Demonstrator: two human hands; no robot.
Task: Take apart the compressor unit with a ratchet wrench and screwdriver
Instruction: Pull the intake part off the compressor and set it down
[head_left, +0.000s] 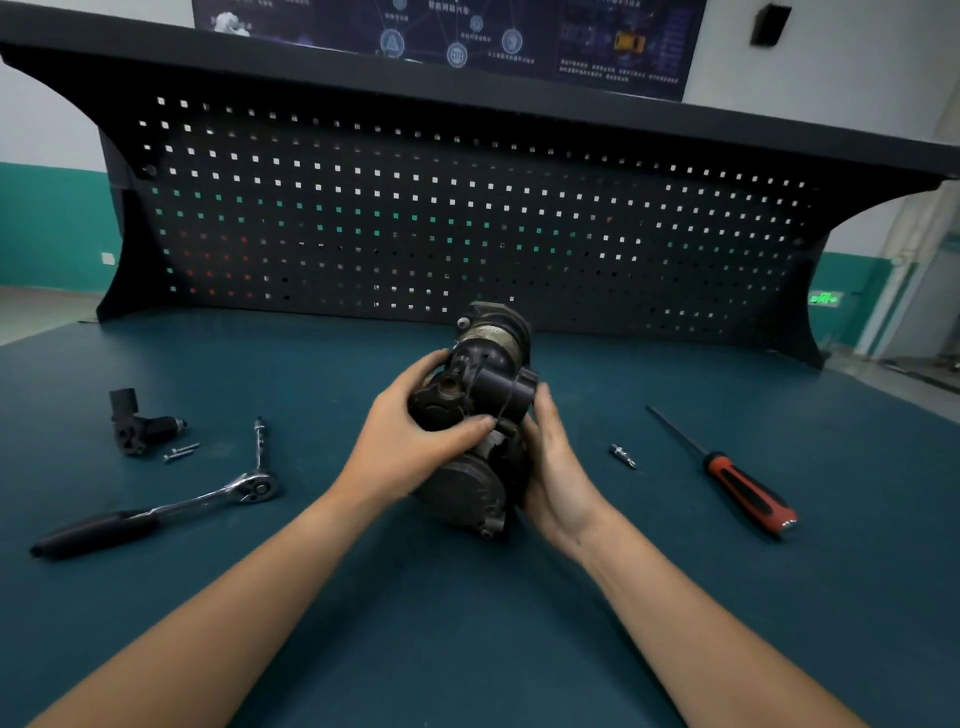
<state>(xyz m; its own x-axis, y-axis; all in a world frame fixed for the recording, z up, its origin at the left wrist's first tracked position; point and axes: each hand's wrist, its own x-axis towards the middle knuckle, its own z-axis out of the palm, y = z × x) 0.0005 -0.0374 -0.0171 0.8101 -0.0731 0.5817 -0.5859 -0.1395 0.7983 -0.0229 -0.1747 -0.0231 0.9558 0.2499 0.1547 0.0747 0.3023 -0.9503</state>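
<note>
Compressor unit (491, 374) is held upright at the centre of the teal bench mat (519, 649), gripped by the left hand (410, 441), fingers and thumb curled over its front; the right hand (556, 467) is cupped round its right side. Ratchet wrench (156, 512) is laid left, screwdriver (737, 483) right.

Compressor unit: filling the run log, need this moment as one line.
left hand grips compressor unit | right hand holds its side | ratchet wrench, screwdriver lie untouched on table
</note>
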